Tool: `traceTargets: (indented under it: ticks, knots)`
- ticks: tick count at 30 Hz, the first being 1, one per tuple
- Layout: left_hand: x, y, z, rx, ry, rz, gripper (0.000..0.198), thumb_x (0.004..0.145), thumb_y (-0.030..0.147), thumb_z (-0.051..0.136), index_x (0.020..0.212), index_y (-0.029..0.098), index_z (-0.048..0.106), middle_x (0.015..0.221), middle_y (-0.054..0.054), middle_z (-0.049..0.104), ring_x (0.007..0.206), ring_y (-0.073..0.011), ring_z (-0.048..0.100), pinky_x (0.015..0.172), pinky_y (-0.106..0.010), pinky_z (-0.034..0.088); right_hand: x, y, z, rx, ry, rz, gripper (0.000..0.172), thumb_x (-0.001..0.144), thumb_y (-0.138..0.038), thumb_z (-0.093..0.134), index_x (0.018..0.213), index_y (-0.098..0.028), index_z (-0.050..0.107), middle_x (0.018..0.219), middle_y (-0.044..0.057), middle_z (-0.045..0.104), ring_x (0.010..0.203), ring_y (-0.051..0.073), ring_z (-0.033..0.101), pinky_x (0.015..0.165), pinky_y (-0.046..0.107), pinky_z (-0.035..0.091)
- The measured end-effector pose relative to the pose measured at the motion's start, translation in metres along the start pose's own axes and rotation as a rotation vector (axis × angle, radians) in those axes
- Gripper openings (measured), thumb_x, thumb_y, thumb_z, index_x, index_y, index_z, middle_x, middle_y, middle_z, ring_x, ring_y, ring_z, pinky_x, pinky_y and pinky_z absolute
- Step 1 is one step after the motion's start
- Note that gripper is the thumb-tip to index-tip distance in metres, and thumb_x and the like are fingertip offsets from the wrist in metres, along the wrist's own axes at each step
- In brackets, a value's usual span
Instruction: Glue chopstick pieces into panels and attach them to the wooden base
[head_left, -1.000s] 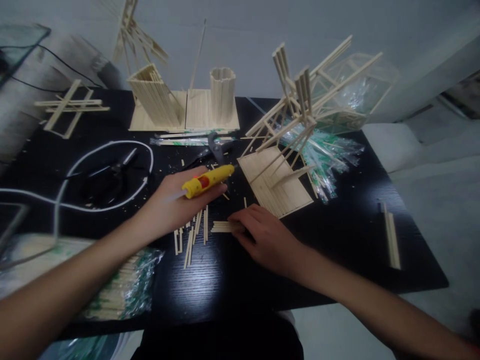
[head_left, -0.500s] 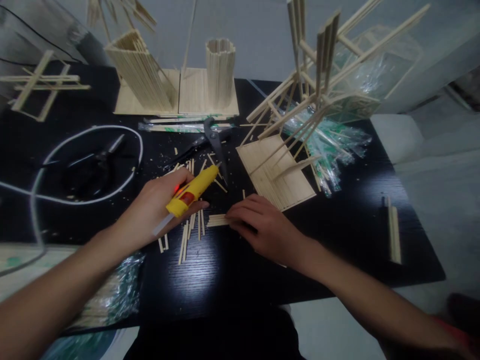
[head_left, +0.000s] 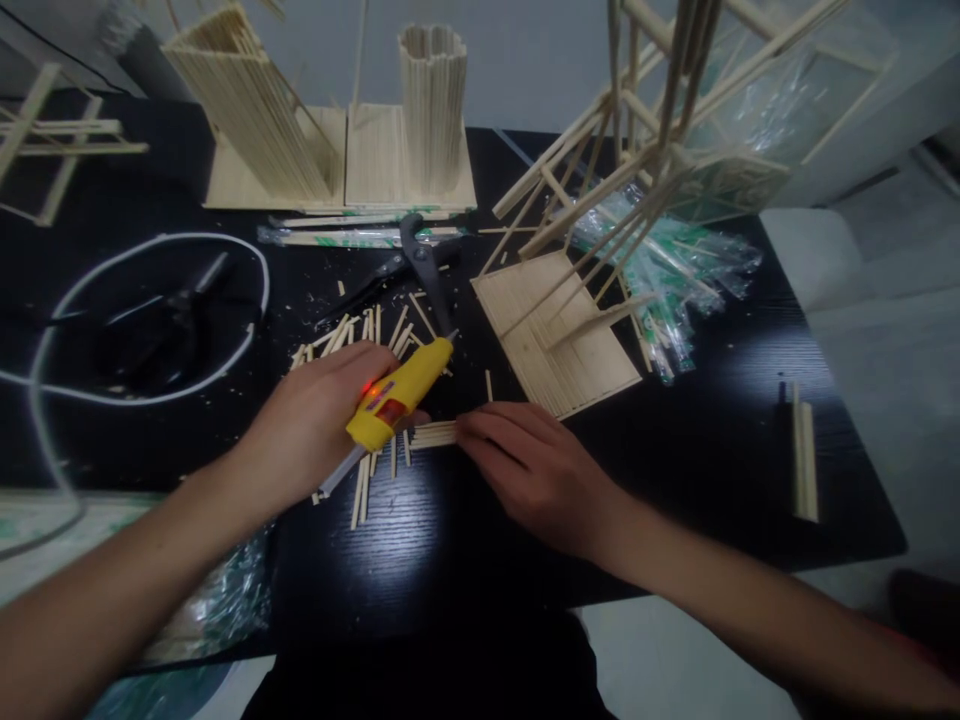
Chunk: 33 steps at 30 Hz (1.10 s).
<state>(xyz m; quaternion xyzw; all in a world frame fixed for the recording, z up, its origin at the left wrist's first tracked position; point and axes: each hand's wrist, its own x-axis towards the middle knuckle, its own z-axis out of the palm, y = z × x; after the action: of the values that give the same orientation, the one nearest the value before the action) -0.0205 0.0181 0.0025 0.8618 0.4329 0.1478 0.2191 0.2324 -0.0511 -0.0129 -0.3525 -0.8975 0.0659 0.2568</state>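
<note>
My left hand (head_left: 330, 405) is wrapped round a yellow hot glue gun (head_left: 405, 392), its nozzle tilted up and to the right, a clear glue stick (head_left: 343, 470) poking from its back end. A red light glows on its side. Close by, my right hand (head_left: 525, 460) has its fingers closed over the right end of a small row of short wooden sticks (head_left: 435, 433) on the black table; that end is hidden. Loose cut sticks (head_left: 360, 500) lie under and around my left hand. Just beyond the nozzle are dark-handled cutters (head_left: 424, 260).
At the back stand two stick towers (head_left: 435, 110) on wooden bases. To the right, a stick frame (head_left: 600, 190) rises over a square wooden board (head_left: 555, 330), beside plastic-wrapped sticks (head_left: 675, 280). A white cable (head_left: 165, 238) loops at left near black pliers (head_left: 180, 310). A few sticks (head_left: 804, 460) lie far right.
The view has shifted slightly. The glue gun in my left hand has moved a little right and down, nearer to my right hand. My right hand stays at the stick row.
</note>
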Motion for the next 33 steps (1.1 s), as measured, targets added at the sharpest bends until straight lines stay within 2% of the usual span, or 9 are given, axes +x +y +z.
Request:
traceTargets:
  ticks: [6, 13, 18, 22, 26, 28, 33]
  knots:
    - [0.001, 0.004, 0.001, -0.017, -0.054, -0.081, 0.023, 0.093, 0.043, 0.065, 0.087, 0.023, 0.054, 0.089, -0.002, 0.062, 0.072, -0.0183, 0.058, 0.063, -0.031, 0.040, 0.001, 0.000, -0.004, -0.046, -0.036, -0.027, 0.022, 0.099, -0.004, 0.057, 0.114, -0.001, 0.073, 0.112, 0.017, 0.077, 0.106, 0.027, 0.069, 0.090, 0.040, 0.061]
    - [-0.001, 0.004, 0.000, -0.074, -0.059, -0.114, 0.018, 0.091, 0.040, 0.066, 0.089, 0.026, 0.055, 0.089, 0.000, 0.064, 0.073, -0.0187, 0.061, 0.063, -0.032, 0.046, 0.001, -0.002, -0.003, 0.020, 0.003, 0.058, 0.024, 0.102, -0.006, 0.053, 0.117, -0.002, 0.072, 0.116, 0.016, 0.077, 0.108, 0.025, 0.069, 0.093, 0.037, 0.061]
    - [-0.003, 0.004, 0.000, -0.090, 0.002, -0.177, 0.023, 0.091, 0.049, 0.070, 0.094, 0.030, 0.058, 0.077, 0.004, 0.065, 0.062, -0.0170, 0.060, 0.057, -0.032, 0.046, 0.000, -0.008, -0.002, 0.103, 0.001, 0.043, 0.025, 0.103, -0.006, 0.052, 0.115, -0.001, 0.073, 0.117, 0.017, 0.078, 0.111, 0.025, 0.071, 0.097, 0.037, 0.061]
    - [-0.002, 0.004, -0.006, -0.167, 0.055, -0.255, 0.026, 0.088, 0.054, 0.069, 0.097, 0.030, 0.061, 0.077, 0.005, 0.072, 0.053, -0.0164, 0.063, 0.046, -0.031, 0.045, 0.001, -0.012, -0.001, 0.077, -0.023, 0.024, 0.027, 0.102, -0.006, 0.050, 0.113, -0.002, 0.075, 0.121, 0.017, 0.077, 0.115, 0.025, 0.071, 0.099, 0.036, 0.062]
    - [-0.007, 0.000, -0.014, -0.160, -0.009, -0.249, 0.029, 0.086, 0.053, 0.071, 0.103, 0.031, 0.063, 0.074, 0.006, 0.072, 0.044, -0.0140, 0.059, 0.039, -0.029, 0.045, 0.000, -0.013, 0.000, 0.076, -0.051, 0.025, 0.029, 0.102, -0.006, 0.049, 0.116, -0.003, 0.075, 0.126, 0.019, 0.075, 0.120, 0.026, 0.070, 0.103, 0.037, 0.062]
    - [-0.009, -0.002, -0.017, -0.172, -0.003, -0.247, 0.028, 0.087, 0.055, 0.071, 0.103, 0.033, 0.065, 0.074, 0.006, 0.072, 0.043, -0.0129, 0.058, 0.039, -0.028, 0.046, -0.001, -0.013, 0.000, 0.076, -0.056, 0.032, 0.029, 0.101, -0.006, 0.051, 0.118, -0.002, 0.074, 0.128, 0.019, 0.075, 0.121, 0.027, 0.069, 0.104, 0.037, 0.061]
    - [-0.007, 0.002, -0.019, -0.154, 0.105, -0.241, 0.033, 0.084, 0.064, 0.073, 0.098, 0.035, 0.070, 0.082, 0.006, 0.075, 0.056, -0.0160, 0.065, 0.049, -0.033, 0.050, -0.004, -0.014, 0.002, 0.067, -0.067, 0.047, 0.027, 0.099, -0.007, 0.057, 0.121, 0.000, 0.072, 0.131, 0.021, 0.072, 0.124, 0.029, 0.067, 0.106, 0.039, 0.061]
